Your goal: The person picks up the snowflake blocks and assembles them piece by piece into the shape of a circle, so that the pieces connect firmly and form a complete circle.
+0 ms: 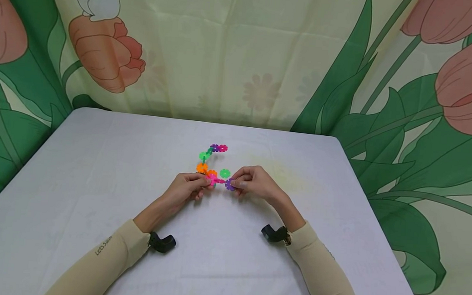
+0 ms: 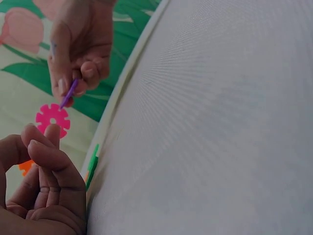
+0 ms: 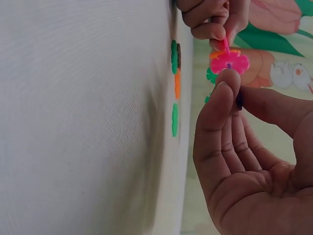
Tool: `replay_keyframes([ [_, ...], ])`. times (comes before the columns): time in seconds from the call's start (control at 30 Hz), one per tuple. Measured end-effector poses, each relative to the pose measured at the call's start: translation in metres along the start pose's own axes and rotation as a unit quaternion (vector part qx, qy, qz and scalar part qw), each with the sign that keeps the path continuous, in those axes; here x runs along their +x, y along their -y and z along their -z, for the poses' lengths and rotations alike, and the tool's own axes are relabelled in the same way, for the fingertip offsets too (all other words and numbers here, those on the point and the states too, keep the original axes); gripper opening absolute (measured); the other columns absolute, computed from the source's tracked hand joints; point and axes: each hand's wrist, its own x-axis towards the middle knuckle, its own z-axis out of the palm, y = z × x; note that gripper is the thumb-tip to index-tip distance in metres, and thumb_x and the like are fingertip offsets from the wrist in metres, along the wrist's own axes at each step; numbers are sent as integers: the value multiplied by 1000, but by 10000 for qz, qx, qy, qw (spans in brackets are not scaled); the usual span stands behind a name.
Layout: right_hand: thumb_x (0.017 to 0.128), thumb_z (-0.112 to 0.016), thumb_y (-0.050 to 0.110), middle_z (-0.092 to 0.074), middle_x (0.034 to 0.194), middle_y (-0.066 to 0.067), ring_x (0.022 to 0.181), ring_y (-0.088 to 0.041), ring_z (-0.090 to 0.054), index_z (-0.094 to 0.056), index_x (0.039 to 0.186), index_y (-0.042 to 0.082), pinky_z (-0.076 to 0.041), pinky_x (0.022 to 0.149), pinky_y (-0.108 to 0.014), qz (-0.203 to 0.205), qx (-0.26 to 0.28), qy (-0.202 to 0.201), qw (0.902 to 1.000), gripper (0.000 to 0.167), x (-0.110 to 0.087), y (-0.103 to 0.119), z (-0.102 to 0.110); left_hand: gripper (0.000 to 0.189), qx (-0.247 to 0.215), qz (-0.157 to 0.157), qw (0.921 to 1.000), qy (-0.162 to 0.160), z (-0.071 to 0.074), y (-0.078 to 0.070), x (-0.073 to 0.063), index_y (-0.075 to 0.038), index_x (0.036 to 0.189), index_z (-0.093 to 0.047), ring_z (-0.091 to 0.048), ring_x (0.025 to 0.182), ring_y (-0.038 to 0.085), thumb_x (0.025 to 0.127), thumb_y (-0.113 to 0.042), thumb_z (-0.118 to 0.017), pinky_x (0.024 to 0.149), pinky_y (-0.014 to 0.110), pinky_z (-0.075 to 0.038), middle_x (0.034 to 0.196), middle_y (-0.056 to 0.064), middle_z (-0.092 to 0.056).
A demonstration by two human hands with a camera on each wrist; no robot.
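Note:
My left hand (image 1: 181, 189) pinches a pink notched snowflake disc (image 1: 211, 178) between thumb and fingertips. A second pink disc (image 2: 53, 117) is joined to it and points toward the right hand. My right hand (image 1: 258, 183) pinches a purple snowflake disc (image 1: 230, 184) by its edge, with the fingertips hiding part of it. In the right wrist view, the purple disc meets the front pink disc (image 3: 237, 62); whether their slots are engaged I cannot tell. Beyond the left fingers curves a chain of discs, with orange (image 1: 202, 168), light green (image 1: 204, 156), and a purple and pink far end (image 1: 222, 148).
A light green disc (image 1: 225, 173) lies on the white-covered table (image 1: 94, 178), just behind the gap between the hands. A patterned curtain (image 1: 225, 64) hangs behind the table. Black wrist cameras (image 1: 162, 243) stick out from both sleeves, low over the cloth.

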Motion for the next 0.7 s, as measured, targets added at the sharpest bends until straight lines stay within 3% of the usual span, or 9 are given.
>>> replay_keyframes([
  [0.47,100,-71,9,-78,92,-20,73,-23,-75,-71,112,-2,-65,77,-35,123,69,129,9998,16,2,-2,-4,16,18,93,9999,-66,1,4,1,-5,101,-76,-56,61,10,102,-21,-71,62,21,-47,84,-2,-74],
  [0.7,100,-72,9,-79,94,-21,75,-25,-76,-71,113,-2,-66,79,-36,79,90,87,9999,17,5,-3,-5,16,13,-11,10000,-1,2,2,-1,-4,103,-75,-56,61,9,102,-19,-70,63,21,-47,83,-2,-74],
])
